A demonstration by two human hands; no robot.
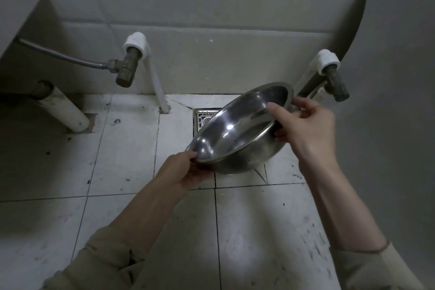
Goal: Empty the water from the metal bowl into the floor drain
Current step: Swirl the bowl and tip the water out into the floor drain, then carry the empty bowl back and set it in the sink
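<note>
You held one metal bowl (pixel 237 132), tilted, over one floor drain (pixel 203 118) | left hand (pixel 188 169) clasped near rim | right hand (pixel 303 125) clasped far-right rim | two valves: left valve (pixel 126 70), right valve (pixel 337 85)

bathroom or utility wet area, likely in a home. scuffed white floor tiles (pixel 122 148), square metal floor drain (pixel 203 119) set by the wall, two angle valves (pixel 126 70) on white pipe fittings, braided hose (pixel 70 55), white drain pipe (pixel 66 108).
</note>
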